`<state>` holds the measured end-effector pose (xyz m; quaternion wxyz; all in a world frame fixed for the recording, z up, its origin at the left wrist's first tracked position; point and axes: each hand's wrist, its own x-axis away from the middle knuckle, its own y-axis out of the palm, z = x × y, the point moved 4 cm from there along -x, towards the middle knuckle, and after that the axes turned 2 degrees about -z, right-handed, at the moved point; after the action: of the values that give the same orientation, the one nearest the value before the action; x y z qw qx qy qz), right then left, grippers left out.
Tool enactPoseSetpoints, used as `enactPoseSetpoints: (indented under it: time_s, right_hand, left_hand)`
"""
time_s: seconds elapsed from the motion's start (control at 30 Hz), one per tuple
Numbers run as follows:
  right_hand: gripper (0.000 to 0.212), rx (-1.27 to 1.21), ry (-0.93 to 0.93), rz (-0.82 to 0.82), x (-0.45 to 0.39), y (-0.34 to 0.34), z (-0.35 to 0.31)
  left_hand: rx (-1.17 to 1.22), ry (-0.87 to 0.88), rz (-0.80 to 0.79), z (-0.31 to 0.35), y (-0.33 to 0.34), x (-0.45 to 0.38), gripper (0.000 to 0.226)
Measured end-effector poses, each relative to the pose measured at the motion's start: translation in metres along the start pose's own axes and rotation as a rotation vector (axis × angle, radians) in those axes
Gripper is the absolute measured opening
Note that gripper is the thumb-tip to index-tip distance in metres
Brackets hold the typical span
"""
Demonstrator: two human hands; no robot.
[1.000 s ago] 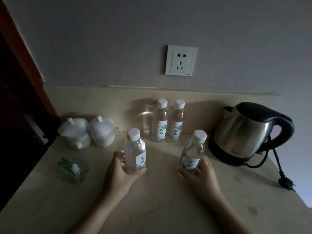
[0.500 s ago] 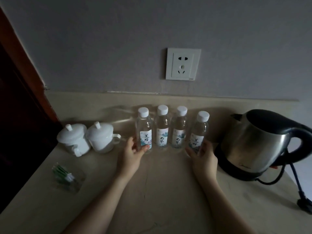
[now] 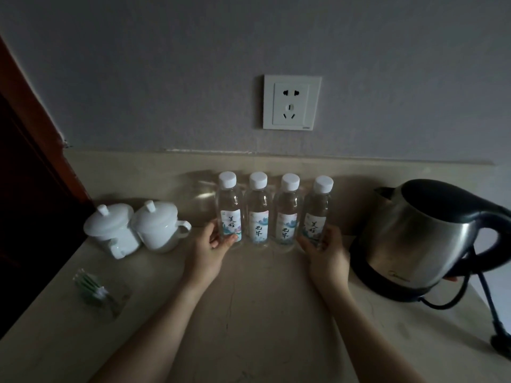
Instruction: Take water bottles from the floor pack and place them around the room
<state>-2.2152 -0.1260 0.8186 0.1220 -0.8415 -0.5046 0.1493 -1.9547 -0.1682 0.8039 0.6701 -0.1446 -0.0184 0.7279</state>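
Several clear water bottles with white caps stand upright in a row against the backsplash of the stone counter [image 3: 254, 313]. My left hand [image 3: 210, 251] is wrapped around the base of the leftmost bottle [image 3: 229, 210]. My right hand [image 3: 326, 252] grips the base of the rightmost bottle [image 3: 318, 214]. Between them stand two middle bottles [image 3: 258, 211], [image 3: 287, 212], untouched. The floor pack is out of view.
A steel electric kettle [image 3: 420, 239] on its black base sits close to the right of the row, its cord [image 3: 489, 308] trailing to the counter's right edge. Two white lidded cups [image 3: 132, 230] stand at the left. A small wrapped packet [image 3: 94, 288] lies front left. A wall socket [image 3: 291, 102] is above.
Both hands carried their bottles from mid-counter back to the wall, setting one at each end of the two standing bottles. Over the last half second the hands barely moved.
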Motion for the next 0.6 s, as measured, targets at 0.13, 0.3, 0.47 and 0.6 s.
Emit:
enactPoseSetpoints:
  time_s: [0.13, 0.3, 0.47, 0.6]
  right_hand:
    - [0.047, -0.026, -0.005, -0.017, 0.002, 0.0, 0.0]
    - [0.067, -0.032, -0.005, -0.048, 0.016, -0.002, -0.009]
    - [0.074, -0.093, -0.138, 0.048, 0.06, -0.006, -0.042]
    - [0.033, -0.274, -0.317, -0.086, 0.093, 0.02, -0.119]
  left_hand:
    - [0.0, -0.02, -0.024, 0.0, 0.002, 0.001, 0.04]
    - [-0.041, -0.143, -0.024, 0.006, 0.005, 0.018, 0.086]
    - [-0.134, 0.138, 0.2, 0.077, -0.013, 0.061, 0.048]
    - [-0.259, 0.398, 0.372, 0.153, -0.07, 0.092, 0.019]
